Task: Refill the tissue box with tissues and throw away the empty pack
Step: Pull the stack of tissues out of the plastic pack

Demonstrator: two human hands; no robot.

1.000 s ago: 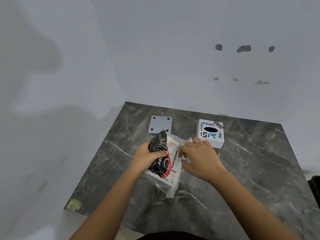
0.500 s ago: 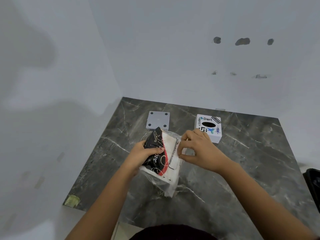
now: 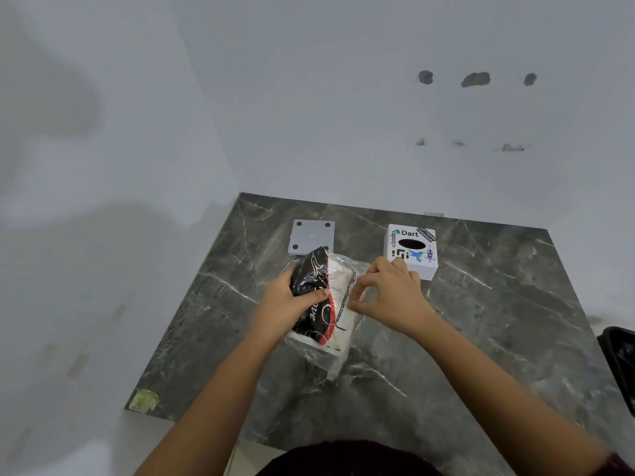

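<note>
A plastic tissue pack [image 3: 321,304], black and red on one side and clear over white tissues on the other, stands tilted on the dark marble table [image 3: 481,321]. My left hand [image 3: 285,304] grips its black left side. My right hand [image 3: 391,297] pinches the clear wrap at the pack's right edge between thumb and fingers. Behind my right hand sits the white tissue box [image 3: 412,250], with stickers and a dark oval slot on top. Its flat grey base plate [image 3: 312,237] lies apart to the left, behind the pack.
White walls close the table on the left and at the back. A black bin [image 3: 622,359] shows at the right edge of the view. A scrap of yellowish tape [image 3: 144,400] sticks to the table's front left corner.
My right hand has lifted off the pack's side and now pinches the wrap at its right edge. The left hand keeps its hold and the pack has barely shifted.
</note>
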